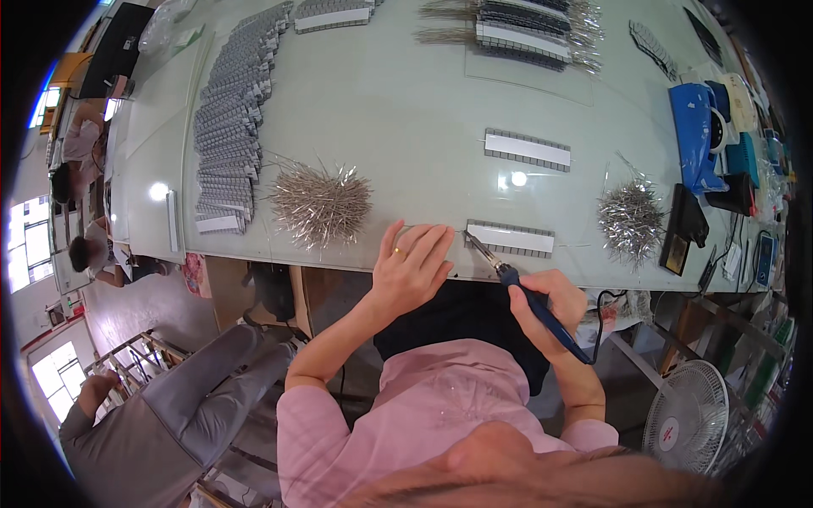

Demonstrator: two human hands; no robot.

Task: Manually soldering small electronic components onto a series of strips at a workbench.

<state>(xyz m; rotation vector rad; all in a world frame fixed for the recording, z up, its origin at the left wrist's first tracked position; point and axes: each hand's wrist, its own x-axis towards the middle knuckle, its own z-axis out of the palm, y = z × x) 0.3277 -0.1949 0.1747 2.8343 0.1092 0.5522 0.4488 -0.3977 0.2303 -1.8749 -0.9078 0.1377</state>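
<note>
From the head camera, the person sits at the near edge of a pale glass-topped desk (pixel 398 110), both forearms coming up from below. The right hand (pixel 549 306) is closed in a pen-like grip around the blue handle of a soldering iron (pixel 529 300), whose metal tip points up and left towards the near-left corner of a white strip edged with small grey blocks (pixel 511 239) lying flat just in front of it; whether the tip touches the strip is too fine to tell. The left hand (pixel 412 267) rests on the desk edge just left of that strip, fingers loosely spread and curved, a ring on one finger, and appears to pinch a thin wire (pixel 434 227) running right towards the strip, though this is hard to make out. A heap of cut wire pins (pixel 320 203) lies to the left, a second heap (pixel 631 218) to the right, a matching strip (pixel 527 149) farther back, and rows of grey finished pieces (pixel 229 127) fan along the left. By the look of it, the step in hand is soldering a pin onto the near strip; the next move calls for steadying the wire against its block and bringing the tip exactly onto that joint
</note>
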